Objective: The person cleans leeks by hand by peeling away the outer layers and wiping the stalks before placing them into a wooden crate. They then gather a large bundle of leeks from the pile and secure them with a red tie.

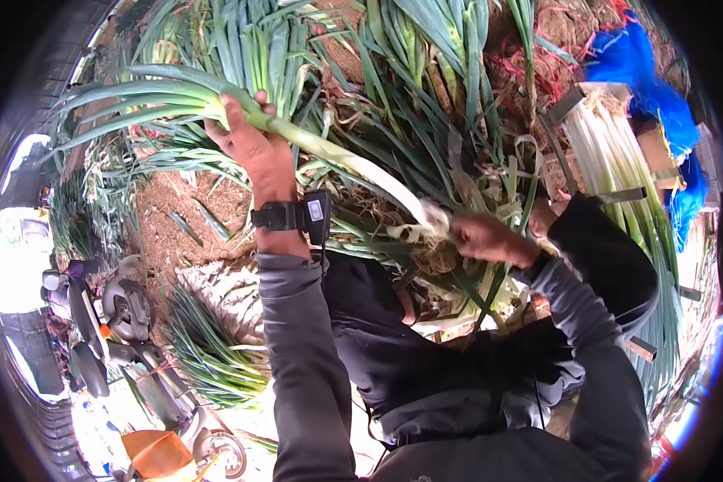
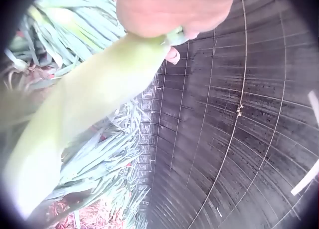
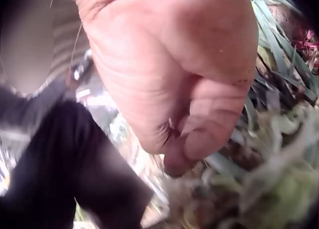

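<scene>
The left hand (image 1: pixel 253 149) grips a leek (image 1: pixel 345 155), its fingers and thumb wrapped round the upper stalk, close to where the green leaves (image 1: pixel 136 108) spread out. Those leaves fan past the hand toward the left of the head view. From the other side of the grip, the pale stalk slants down and to the right, ending in the root end (image 1: pixel 435 229) just beside the right hand (image 1: pixel 494 241). The fingers of that hand are curled in and drawn together; whether they touch the root end, I cannot tell. In the left wrist view the stalk comes out from under the fist and crosses the picture to the lower left, with a dark ribbed sheet (image 2: pixel 214 104) behind. The right wrist view shows the curled fingers above blurred leaf scraps (image 3: pixel 279 189).

A black strap with a small box (image 1: pixel 317 215) sits on the left wrist. More leeks (image 1: pixel 253 48) are heaped beyond the hands, over bare soil (image 1: pixel 177 205). On the right, a bundle of leeks (image 1: pixel 610 145) lies between bars (image 1: pixel 622 195), white ends uppermost in view, near a blue sheet (image 1: pixel 635 60). A motorbike (image 1: pixel 128 309) stands at the left.
</scene>
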`<state>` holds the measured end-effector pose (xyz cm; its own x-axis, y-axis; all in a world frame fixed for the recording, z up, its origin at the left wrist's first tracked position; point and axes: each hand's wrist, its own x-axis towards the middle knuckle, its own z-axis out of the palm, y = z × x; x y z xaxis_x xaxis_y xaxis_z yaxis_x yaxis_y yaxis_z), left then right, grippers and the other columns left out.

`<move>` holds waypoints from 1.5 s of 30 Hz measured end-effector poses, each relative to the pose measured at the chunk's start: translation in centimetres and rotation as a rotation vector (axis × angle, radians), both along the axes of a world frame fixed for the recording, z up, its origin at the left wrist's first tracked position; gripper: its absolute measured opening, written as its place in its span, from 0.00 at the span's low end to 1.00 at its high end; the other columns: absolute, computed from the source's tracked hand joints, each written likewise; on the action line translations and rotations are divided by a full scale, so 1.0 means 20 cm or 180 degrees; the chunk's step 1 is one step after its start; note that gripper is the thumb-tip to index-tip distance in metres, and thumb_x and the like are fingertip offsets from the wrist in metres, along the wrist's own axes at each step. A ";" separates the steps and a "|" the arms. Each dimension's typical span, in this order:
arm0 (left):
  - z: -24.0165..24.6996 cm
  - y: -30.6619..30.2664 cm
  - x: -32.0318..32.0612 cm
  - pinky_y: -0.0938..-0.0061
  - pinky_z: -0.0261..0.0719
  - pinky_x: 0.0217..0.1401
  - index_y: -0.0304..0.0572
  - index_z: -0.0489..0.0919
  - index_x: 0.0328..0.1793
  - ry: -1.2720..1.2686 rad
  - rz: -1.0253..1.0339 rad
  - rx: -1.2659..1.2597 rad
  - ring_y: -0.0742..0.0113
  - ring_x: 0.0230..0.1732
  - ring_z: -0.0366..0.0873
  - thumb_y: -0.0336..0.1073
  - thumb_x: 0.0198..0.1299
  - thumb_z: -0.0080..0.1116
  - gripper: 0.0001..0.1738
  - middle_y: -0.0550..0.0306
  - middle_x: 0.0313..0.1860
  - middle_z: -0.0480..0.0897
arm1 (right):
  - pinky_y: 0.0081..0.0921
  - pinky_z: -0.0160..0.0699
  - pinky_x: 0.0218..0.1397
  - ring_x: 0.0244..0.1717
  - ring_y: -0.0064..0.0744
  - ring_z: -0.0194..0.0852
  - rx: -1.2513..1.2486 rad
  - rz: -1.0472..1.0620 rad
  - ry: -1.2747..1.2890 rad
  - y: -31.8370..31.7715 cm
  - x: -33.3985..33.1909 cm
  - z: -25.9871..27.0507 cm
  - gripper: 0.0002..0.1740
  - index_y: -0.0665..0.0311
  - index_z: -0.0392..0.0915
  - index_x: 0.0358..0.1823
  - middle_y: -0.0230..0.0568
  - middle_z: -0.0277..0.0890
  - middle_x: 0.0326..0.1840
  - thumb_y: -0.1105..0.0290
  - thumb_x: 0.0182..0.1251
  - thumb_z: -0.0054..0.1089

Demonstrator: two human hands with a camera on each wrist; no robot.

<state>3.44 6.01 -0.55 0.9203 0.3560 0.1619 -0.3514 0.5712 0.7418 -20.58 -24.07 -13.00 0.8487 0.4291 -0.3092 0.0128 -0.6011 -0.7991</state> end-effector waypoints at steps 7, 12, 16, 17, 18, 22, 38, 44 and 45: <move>0.03 -0.12 -0.08 0.71 0.76 0.32 0.51 0.66 0.67 -0.0019 -0.0006 0.0271 0.65 0.31 0.79 0.40 0.70 0.66 0.25 0.56 0.46 0.79 | 0.43 0.78 0.43 0.37 0.43 0.83 -0.0559 0.0875 0.0589 -0.04 -0.13 -0.30 0.20 0.67 0.81 0.43 0.54 0.81 0.34 0.57 0.59 0.67; 0.03 -0.19 -0.12 0.71 0.77 0.33 0.52 0.67 0.68 -0.0052 -0.0183 0.0192 0.64 0.33 0.79 0.37 0.70 0.66 0.25 0.56 0.47 0.80 | 0.35 0.80 0.38 0.33 0.32 0.81 0.2492 -0.0942 0.0059 0.08 0.04 0.04 0.30 0.64 0.79 0.60 0.39 0.82 0.46 0.49 0.67 0.70; 0.05 -0.28 -0.08 0.68 0.81 0.37 0.55 0.65 0.74 -0.0123 -0.0485 0.0072 0.62 0.34 0.80 0.34 0.66 0.69 0.34 0.56 0.45 0.80 | 0.34 0.82 0.41 0.33 0.35 0.82 0.0543 -0.1119 -0.1461 0.27 0.47 0.44 0.22 0.63 0.79 0.61 0.39 0.82 0.42 0.60 0.71 0.68; 0.04 -0.30 -0.06 0.68 0.81 0.37 0.55 0.64 0.76 -0.0202 -0.0532 0.0033 0.62 0.35 0.80 0.33 0.66 0.69 0.35 0.56 0.46 0.79 | 0.34 0.82 0.41 0.35 0.36 0.83 0.0606 -0.1202 -0.1793 0.33 0.54 0.44 0.19 0.65 0.81 0.57 0.40 0.82 0.42 0.61 0.71 0.68; 0.02 -0.30 -0.05 0.68 0.81 0.38 0.56 0.63 0.77 -0.0266 -0.0563 0.0003 0.62 0.35 0.80 0.32 0.65 0.68 0.37 0.56 0.46 0.79 | 0.33 0.83 0.41 0.37 0.36 0.83 0.0582 -0.1106 -0.2142 0.35 0.59 0.42 0.17 0.65 0.81 0.55 0.40 0.82 0.43 0.65 0.69 0.68; -0.01 -0.24 -0.03 0.68 0.80 0.41 0.61 0.57 0.83 -0.0408 -0.0363 0.0016 0.64 0.43 0.78 0.24 0.62 0.65 0.46 0.57 0.50 0.78 | 0.31 0.87 0.41 0.41 0.35 0.85 0.1245 -0.0501 -0.2215 0.41 0.49 0.44 0.10 0.68 0.81 0.46 0.42 0.82 0.45 0.75 0.66 0.70; -0.05 -0.28 -0.05 0.66 0.82 0.46 0.65 0.65 0.78 -0.0396 -0.0612 -0.0058 0.61 0.44 0.79 0.20 0.62 0.65 0.42 0.57 0.55 0.78 | 0.30 0.80 0.42 0.35 0.30 0.81 0.0458 -0.0711 -0.2180 0.36 0.73 0.50 0.11 0.66 0.80 0.44 0.44 0.83 0.34 0.67 0.69 0.70; 0.00 -0.30 -0.07 0.66 0.78 0.53 0.61 0.53 0.86 -0.0504 -0.0551 -0.0027 0.67 0.51 0.76 0.21 0.62 0.66 0.51 0.60 0.58 0.75 | 0.31 0.82 0.42 0.36 0.42 0.84 0.1089 -0.0774 -0.2350 0.35 0.68 0.44 0.07 0.66 0.80 0.42 0.43 0.83 0.36 0.73 0.67 0.68; -0.01 -0.29 -0.05 0.66 0.78 0.52 0.62 0.52 0.87 -0.0543 -0.0512 0.0034 0.67 0.51 0.76 0.21 0.61 0.66 0.52 0.60 0.58 0.75 | 0.31 0.83 0.43 0.37 0.46 0.85 0.1191 -0.0743 -0.2638 0.35 0.68 0.44 0.07 0.66 0.80 0.42 0.43 0.83 0.37 0.73 0.66 0.68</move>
<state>2.35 0.22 -0.70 0.9241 0.2044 0.3229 -0.3773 0.6225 0.6857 -6.94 -16.97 -4.22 0.8136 0.1697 0.5562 0.5760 -0.3660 -0.7309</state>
